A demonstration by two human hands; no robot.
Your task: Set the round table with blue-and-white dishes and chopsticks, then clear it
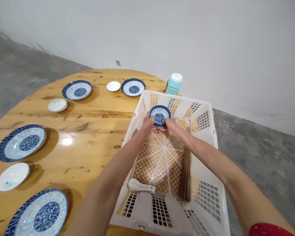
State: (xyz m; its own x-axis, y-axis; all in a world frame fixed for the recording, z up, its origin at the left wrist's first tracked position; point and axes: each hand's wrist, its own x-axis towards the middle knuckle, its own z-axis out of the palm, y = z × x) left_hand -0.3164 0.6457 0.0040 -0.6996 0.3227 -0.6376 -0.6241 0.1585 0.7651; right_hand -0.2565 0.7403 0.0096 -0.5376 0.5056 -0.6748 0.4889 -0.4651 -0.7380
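Both my hands grip a small stack of blue-and-white saucers at the far end of a white plastic basket. My left hand holds the near left rim, its thumb on top. On the near right rim, my right hand pinches the stack the same way, fingers curled underneath. Inside the basket, white spoons lie in the near left corner. A bundle of brown chopsticks runs along the right side of the basket floor.
The basket rests on a round wooden table. Several blue-rimmed plates and small white bowls are spread over the left part. A turquoise bottle stands behind the basket. A white wall rises beyond the table.
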